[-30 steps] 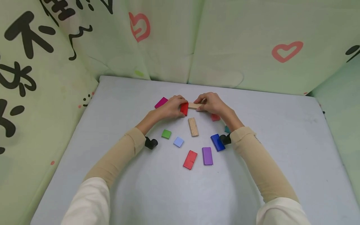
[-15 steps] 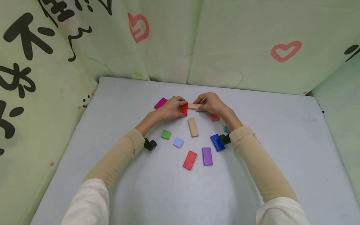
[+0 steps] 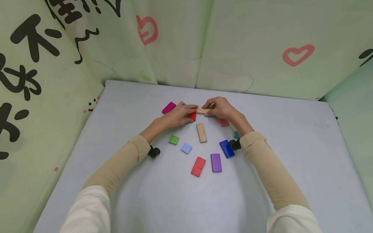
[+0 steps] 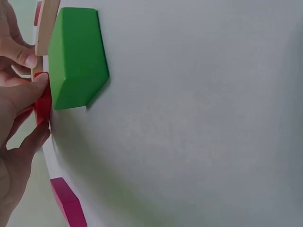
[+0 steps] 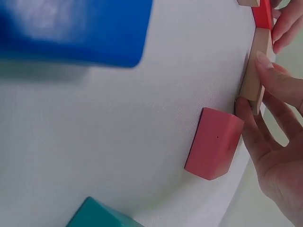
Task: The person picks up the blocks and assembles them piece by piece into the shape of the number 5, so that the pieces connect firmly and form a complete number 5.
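Note:
At the far middle of the table my left hand (image 3: 179,116) pinches a red block (image 3: 192,116) between fingers and thumb. The fingers cover part of it; its side shows in the left wrist view. Just to the right, my right hand (image 3: 220,107) grips a plain wooden block (image 3: 201,111) with thumb and fingers. In the right wrist view this wooden block (image 5: 253,71) lies end to end with the red block (image 5: 262,16), and they seem to touch. Nearer the body lies a second wooden block (image 3: 201,132).
Around the hands lie magenta (image 3: 168,107), green (image 3: 173,139), light blue (image 3: 186,148), purple (image 3: 216,162) and dark blue (image 3: 226,149) blocks. A red rectangular block (image 3: 198,166) is nearest the body. A pinkish-red block (image 3: 224,122) and a teal block (image 3: 236,135) sit by the right forearm.
The left fingers now reach farther over the red block and hide more of its top. The right hand keeps its grip on the wooden block. The head view has shifted slightly.

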Motion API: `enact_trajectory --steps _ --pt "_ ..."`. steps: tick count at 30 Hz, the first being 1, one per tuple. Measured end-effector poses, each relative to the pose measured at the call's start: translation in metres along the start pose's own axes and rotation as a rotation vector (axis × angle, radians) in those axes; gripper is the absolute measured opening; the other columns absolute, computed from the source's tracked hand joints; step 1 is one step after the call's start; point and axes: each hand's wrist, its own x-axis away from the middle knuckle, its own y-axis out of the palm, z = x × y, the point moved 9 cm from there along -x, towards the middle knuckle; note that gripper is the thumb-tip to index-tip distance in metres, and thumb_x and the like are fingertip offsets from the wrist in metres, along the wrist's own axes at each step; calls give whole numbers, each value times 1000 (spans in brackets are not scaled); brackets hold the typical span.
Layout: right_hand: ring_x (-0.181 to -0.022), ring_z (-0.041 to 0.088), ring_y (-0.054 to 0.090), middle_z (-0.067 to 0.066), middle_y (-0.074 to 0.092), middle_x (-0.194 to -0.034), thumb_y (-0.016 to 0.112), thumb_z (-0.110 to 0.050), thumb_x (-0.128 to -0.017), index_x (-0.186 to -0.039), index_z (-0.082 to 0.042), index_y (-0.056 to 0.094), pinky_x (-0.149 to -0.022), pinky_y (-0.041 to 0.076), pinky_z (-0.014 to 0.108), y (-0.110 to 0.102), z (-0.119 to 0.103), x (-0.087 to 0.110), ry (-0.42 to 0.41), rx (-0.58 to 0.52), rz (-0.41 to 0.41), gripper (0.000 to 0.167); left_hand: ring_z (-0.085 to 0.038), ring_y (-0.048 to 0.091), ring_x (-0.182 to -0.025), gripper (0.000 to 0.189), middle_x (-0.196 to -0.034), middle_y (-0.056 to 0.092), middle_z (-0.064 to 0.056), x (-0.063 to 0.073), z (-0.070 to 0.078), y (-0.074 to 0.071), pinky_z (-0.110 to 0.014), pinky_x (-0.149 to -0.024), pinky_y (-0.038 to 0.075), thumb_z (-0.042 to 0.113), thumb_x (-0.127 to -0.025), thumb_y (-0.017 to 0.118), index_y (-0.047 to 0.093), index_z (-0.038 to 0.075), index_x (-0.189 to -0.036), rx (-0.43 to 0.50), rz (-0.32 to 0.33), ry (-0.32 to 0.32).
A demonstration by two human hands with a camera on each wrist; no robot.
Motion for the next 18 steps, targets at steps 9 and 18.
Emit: enact_trajectory --steps 9,18 --pt "-104 30 64 16 68 -123 79 -13 -91 -116 -10 77 -83 53 36 1 2 -2 1 -9 -8 26 -27 49 -113 52 -157 50 -5 2 4 -1 -32 -92 45 21 -98 72 57 8 -146 -1 19 10" --pt "-110 32 63 14 69 -126 79 -15 -91 -122 -9 75 -94 53 44 -1 4 0 7 12 7 32 -27 49 -113 51 -156 50 -3 2 3 -2 -31 -91 47 21 -98 72 58 9 -145 1 24 10"
